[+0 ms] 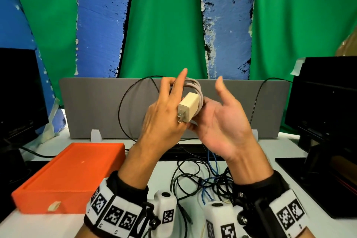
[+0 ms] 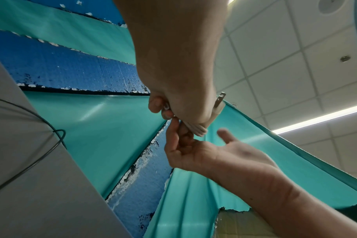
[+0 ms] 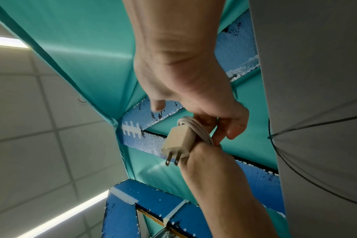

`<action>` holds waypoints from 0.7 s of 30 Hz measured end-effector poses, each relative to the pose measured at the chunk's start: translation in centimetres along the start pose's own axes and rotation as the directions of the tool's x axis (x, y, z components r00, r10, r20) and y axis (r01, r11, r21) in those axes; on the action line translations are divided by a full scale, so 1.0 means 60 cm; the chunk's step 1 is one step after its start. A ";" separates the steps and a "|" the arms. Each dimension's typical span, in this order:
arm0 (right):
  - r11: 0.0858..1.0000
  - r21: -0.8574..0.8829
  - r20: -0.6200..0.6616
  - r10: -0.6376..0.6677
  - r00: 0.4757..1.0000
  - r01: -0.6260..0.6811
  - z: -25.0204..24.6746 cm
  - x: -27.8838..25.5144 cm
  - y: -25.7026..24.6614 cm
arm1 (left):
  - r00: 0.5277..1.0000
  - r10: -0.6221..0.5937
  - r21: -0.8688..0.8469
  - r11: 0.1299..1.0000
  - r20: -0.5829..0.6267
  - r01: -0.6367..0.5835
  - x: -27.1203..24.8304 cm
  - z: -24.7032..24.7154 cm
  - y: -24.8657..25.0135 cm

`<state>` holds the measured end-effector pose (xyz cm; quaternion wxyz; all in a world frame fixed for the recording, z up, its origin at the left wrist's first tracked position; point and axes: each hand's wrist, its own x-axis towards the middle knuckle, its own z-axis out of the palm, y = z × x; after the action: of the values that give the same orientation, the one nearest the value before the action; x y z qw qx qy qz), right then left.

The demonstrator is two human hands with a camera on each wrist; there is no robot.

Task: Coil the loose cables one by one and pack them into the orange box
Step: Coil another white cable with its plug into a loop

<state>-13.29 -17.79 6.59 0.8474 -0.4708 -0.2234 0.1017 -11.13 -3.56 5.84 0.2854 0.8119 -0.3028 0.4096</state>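
A white charger cable is wound into a coil, its cream plug block lying over the back of my left hand, prongs toward me. My left hand grips the coil with the index finger stretched up. My right hand is palm-up beside it, thumb raised free, its fingers curled against the coil just past the plug. In the left wrist view the right hand's fingers meet the coil's end. The orange box lies on the table at lower left.
A tangle of black cables with a blue cable lies on the white table under my hands. A grey divider stands behind, a black cable loop against it. Dark monitors stand at left and right.
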 end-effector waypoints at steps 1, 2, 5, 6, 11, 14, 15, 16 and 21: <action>0.997 -0.073 0.005 -0.023 1.000 0.024 0.003 -0.001 0.003 | 1.000 0.005 0.036 0.999 -0.007 -0.005 0.000 0.001 0.000; 0.986 -0.162 -0.004 -0.044 0.999 0.043 0.007 -0.002 0.005 | 1.000 0.015 0.084 0.996 -0.015 -0.014 -0.001 0.001 -0.001; 0.965 -0.258 0.014 -0.038 0.999 0.040 0.008 -0.005 0.006 | 0.999 0.041 0.163 0.986 -0.016 -0.038 0.000 -0.005 -0.002; 0.971 -0.239 0.043 -0.019 0.999 0.029 0.005 -0.007 0.004 | 0.999 0.040 0.143 0.989 -0.025 -0.036 0.000 -0.007 -0.004; 0.939 -0.341 0.068 0.070 0.995 -0.043 -0.016 -0.006 -0.002 | 0.996 -0.025 -0.123 0.992 -0.081 0.015 0.009 -0.015 -0.021; 0.825 -0.564 0.010 0.066 0.998 -0.049 -0.021 -0.009 -0.003 | 0.991 -0.129 -0.199 0.971 0.021 0.130 0.006 -0.022 -0.034; 0.778 -0.626 -0.001 0.071 0.997 -0.056 -0.023 -0.010 -0.006 | 0.986 -0.155 -0.204 0.965 0.069 0.165 0.007 -0.026 -0.040; 0.733 -0.677 -0.007 0.082 0.997 -0.065 -0.023 -0.013 -0.009 | 0.980 -0.161 -0.214 0.959 0.120 0.184 0.007 -0.029 -0.046; 0.652 -0.757 0.020 0.077 0.997 -0.035 -0.028 -0.023 -0.026 | 0.949 -0.045 -0.640 0.728 0.312 0.245 0.005 -0.048 -0.042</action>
<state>-13.79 -20.41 6.73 0.5655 -0.7844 -0.2522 0.0374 -10.58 0.06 6.96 0.5449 0.7243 -0.4011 0.1322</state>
